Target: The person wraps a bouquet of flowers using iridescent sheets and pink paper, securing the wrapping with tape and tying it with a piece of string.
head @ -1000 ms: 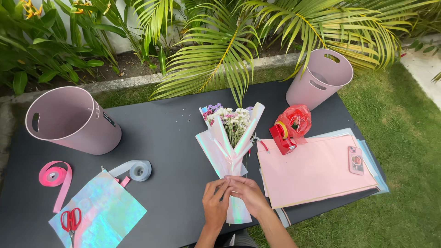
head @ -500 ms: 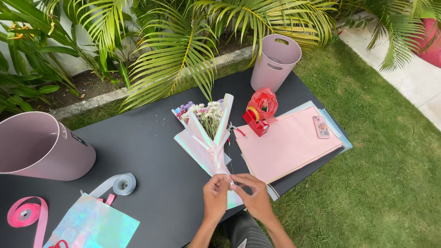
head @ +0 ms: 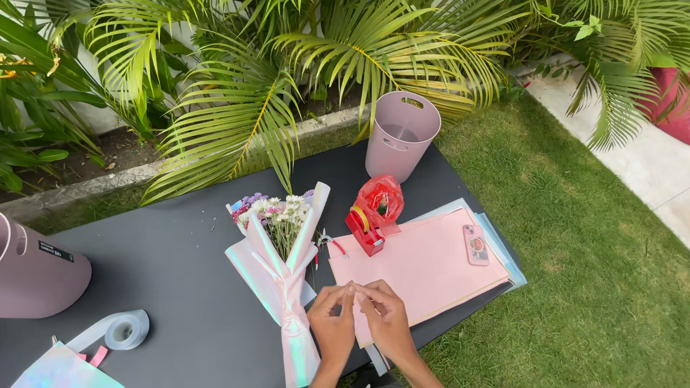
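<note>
My left hand [head: 332, 323] and my right hand [head: 388, 320] meet fingertip to fingertip at the table's near edge, over the corner of the pink paper sheets [head: 431, 266]. Whatever is pinched between the fingers is too small to make out. Just left of my hands lies a bouquet [head: 282, 230] of small white and purple flowers, wrapped in iridescent paper whose narrow stem end points toward me. Neither hand touches it. A red tape dispenser [head: 365, 231] stands beyond my hands, with small pliers [head: 329, 243] beside it.
The dark table [head: 180, 266] carries a pink bucket [head: 401, 133] at the far edge, another [head: 36, 273] at the left, a ribbon roll [head: 126, 330], iridescent sheet [head: 57, 368], red bag [head: 381, 197] and a phone [head: 476, 244]. Palm plants stand behind, grass to the right.
My hands have come off the bouquet's stem end and moved right, over the pink paper, fingertips pinched together. The camera view has swung to the right.
</note>
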